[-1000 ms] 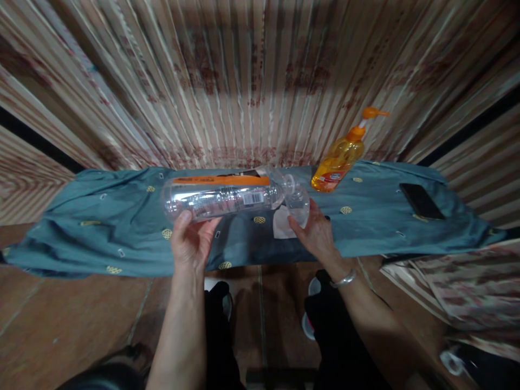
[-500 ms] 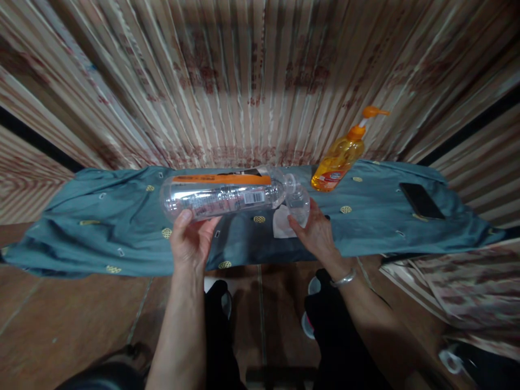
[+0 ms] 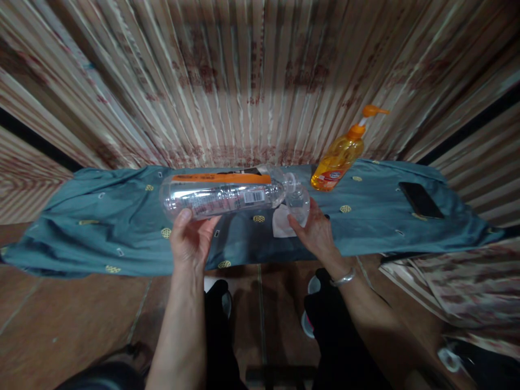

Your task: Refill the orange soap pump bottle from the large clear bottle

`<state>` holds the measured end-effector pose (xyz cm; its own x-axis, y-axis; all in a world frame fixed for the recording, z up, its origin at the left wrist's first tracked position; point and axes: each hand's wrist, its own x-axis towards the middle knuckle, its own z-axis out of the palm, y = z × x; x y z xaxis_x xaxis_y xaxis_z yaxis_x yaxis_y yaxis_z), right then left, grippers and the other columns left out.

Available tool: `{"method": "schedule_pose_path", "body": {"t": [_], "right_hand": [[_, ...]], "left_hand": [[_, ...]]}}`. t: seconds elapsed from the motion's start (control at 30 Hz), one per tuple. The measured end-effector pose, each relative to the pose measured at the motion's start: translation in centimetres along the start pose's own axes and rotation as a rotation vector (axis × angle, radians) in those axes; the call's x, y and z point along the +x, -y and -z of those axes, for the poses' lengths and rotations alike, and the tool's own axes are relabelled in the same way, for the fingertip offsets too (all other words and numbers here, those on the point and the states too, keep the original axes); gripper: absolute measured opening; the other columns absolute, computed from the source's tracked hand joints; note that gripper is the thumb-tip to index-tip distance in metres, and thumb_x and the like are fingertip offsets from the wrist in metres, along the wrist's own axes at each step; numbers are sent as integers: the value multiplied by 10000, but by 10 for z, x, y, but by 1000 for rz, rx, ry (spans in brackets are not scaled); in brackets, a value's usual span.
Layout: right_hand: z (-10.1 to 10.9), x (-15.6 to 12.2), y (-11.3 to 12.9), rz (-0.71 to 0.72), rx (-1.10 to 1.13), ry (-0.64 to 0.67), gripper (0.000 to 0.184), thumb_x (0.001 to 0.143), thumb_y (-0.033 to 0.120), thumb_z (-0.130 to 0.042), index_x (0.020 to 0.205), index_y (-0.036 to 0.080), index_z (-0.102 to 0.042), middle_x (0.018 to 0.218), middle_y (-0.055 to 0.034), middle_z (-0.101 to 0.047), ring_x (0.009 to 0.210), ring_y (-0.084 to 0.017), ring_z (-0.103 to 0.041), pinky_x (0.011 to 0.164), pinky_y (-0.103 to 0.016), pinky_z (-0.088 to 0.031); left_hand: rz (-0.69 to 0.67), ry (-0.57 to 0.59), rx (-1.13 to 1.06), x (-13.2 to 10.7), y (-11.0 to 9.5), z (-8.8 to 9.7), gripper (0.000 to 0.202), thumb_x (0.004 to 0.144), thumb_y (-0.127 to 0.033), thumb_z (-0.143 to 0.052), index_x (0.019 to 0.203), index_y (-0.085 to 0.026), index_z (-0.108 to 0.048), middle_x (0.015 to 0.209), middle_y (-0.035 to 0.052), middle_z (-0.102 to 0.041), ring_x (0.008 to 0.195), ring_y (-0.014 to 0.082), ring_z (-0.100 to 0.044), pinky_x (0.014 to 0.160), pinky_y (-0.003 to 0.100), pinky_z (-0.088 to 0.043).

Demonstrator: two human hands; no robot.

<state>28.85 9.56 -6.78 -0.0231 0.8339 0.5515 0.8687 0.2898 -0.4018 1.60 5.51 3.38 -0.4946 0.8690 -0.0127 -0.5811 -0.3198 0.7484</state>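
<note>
- Large clear bottle (image 3: 219,197), orange-striped label, lies near level in front of the person, above the cloth-covered counter (image 3: 114,227), neck pointing right.
- Left hand (image 3: 190,238) grips it near the base, thumb on the near side, fingers underneath. Long overhang toward the neck; I'd judge a grip nearer the middle steadier.
- Right hand (image 3: 318,230) holds a small clear vessel (image 3: 299,206), thumb at the near side; vessel sits right by the bottle's neck. Whether the two touch, can't tell from here.
- Good practice, I think: line up neck and vessel first, tilt from the left wrist, and squeeze the thin plastic lightly.
- White paper (image 3: 281,225) lies just below the vessel; best not to snag it.
- Orange pump bottle (image 3: 339,162) stands close beyond the right hand; mind the elbow room.
</note>
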Motion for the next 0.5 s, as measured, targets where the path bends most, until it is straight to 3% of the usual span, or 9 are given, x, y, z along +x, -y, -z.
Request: {"method": "schedule_pose_path", "body": {"t": [0.23,0.5], "right_hand": [[-3,-1,-2,-10,-4,0,792,989,678,-449,1462,44,-461,1276,-285,-721,1144,-384,-728,951,-543,-614],[-3,-2,-2,-1,-16,-4,794,1000,684,-426,1473,47,-453,1260,-279,-723,1142,-381,-727,961,-544,-611]], "left_hand": [[-9,5,-12,0,0,-1,487,400,-386,-1014,765,-223,-735,886,28,-796,881,260,-772,770,382,-683],[-10,13,6,0,0,2,519,442,-381,-993,879,-227,-758,969,57,-796,1026,323,-761,878,477,-669]]}}
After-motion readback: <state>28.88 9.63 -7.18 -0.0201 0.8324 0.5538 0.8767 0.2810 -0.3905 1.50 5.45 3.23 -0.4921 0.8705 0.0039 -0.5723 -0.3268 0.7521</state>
